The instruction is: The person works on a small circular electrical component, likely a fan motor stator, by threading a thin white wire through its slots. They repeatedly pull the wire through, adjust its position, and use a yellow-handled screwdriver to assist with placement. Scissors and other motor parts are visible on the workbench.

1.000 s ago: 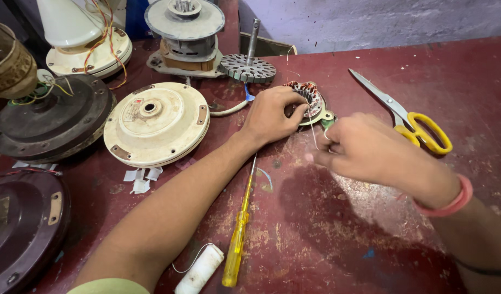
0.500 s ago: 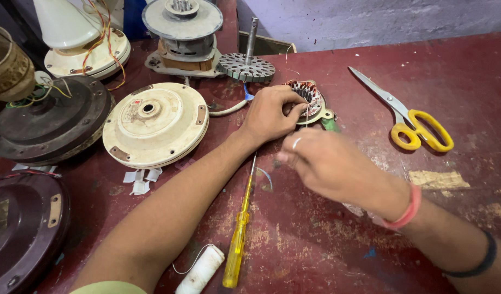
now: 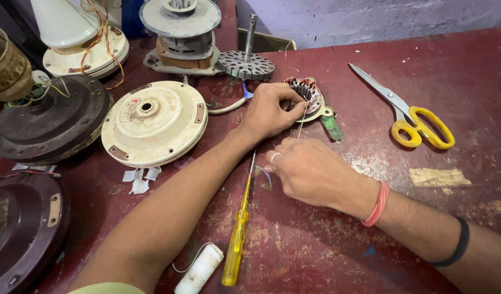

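Note:
My left hand (image 3: 272, 111) grips a small round motor stator (image 3: 307, 92) with copper windings, pressing it onto the red table (image 3: 452, 65). A thin pale thread (image 3: 301, 126) runs down from the stator to my right hand (image 3: 310, 171), which pinches it just below. A ring sits on one right finger and a red band on that wrist. A yellow-handled screwdriver (image 3: 237, 239) lies between my forearms, its tip under my right hand.
Yellow-handled scissors (image 3: 408, 117) lie to the right. A cream fan motor cover (image 3: 155, 122) sits left of my left hand, dark fan housings (image 3: 49, 122) further left, other motor parts (image 3: 182, 32) at the back. A white thread spool (image 3: 198, 269) lies near the front edge.
My right hand has drawn left and toward me, pulling the thread down from the stator. My left hand stays on the stator.

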